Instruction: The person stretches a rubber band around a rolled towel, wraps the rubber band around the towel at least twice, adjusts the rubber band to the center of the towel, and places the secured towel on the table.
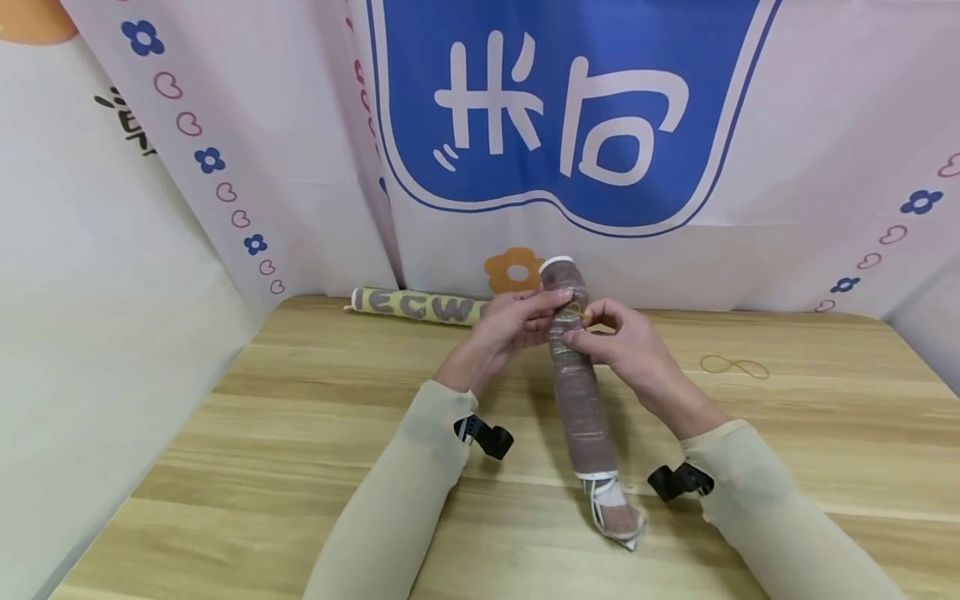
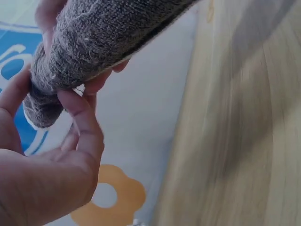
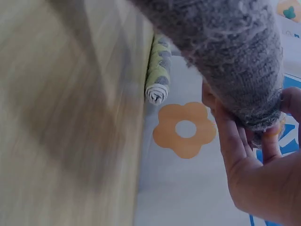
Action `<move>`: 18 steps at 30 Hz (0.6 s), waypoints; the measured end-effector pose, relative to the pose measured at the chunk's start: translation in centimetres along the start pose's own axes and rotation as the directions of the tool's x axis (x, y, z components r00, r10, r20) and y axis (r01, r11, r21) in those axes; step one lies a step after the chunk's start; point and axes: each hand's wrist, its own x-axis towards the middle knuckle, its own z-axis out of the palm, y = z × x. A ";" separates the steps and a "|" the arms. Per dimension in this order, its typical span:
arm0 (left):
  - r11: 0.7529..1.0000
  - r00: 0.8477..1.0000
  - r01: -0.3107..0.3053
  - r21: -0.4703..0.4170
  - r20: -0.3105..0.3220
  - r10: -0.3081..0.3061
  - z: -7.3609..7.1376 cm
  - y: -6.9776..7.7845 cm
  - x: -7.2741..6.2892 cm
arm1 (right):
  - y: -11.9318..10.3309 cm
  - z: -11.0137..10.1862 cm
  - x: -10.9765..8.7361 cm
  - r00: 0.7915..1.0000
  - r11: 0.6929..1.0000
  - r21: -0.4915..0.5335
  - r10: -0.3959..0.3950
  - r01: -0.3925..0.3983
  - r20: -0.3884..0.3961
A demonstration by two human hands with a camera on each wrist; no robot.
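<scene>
A long rolled towel (image 1: 584,408), brownish-purple and fuzzy, stands out from the wooden table at a slant, its white-edged far end raised. From its near end hangs a loose, folded corner (image 1: 618,518) with white edging. My left hand (image 1: 506,329) grips the roll near the far end, thumb on top and fingers beneath. A thin yellow rubber band (image 1: 575,309) lies across the roll beside that thumb. My right hand (image 1: 637,346) pinches the band's right side with its fingers, the thumb resting against the roll. In the right wrist view, the towel (image 3: 235,56) hides some fingertips.
A second rolled towel (image 1: 420,307), yellow-green with grey letters, lies along the table's back edge, partly behind my left hand. Another rubber band (image 1: 735,366), twisted into a figure eight, lies at the right on the table (image 1: 300,467). A printed cloth (image 1: 810,250) hangs behind.
</scene>
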 end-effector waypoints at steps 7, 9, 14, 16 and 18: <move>0.997 0.996 -0.030 0.076 -0.084 0.037 0.0 0.0 0.0 | 0.1 0.2 -0.3 0.999 0.998 -0.045 -0.043 0.043 0.008; 0.993 0.993 -0.046 0.105 -0.107 0.058 0.1 0.1 -0.1 | 0.1 0.3 -0.4 0.996 0.991 -0.111 -0.083 0.080 -0.017; 0.985 0.987 -0.088 0.145 -0.122 0.106 0.5 0.3 -0.6 | -0.1 0.7 -0.4 0.975 0.950 -0.242 -0.216 0.199 -0.046; 0.983 0.985 -0.102 0.152 -0.123 0.121 0.7 0.4 -0.8 | -0.1 0.7 -0.5 0.963 0.925 -0.287 -0.266 0.247 -0.029; 0.980 0.983 -0.112 0.162 -0.128 0.133 0.7 0.3 -0.9 | -0.1 0.8 -0.6 0.952 0.898 -0.333 -0.306 0.286 -0.007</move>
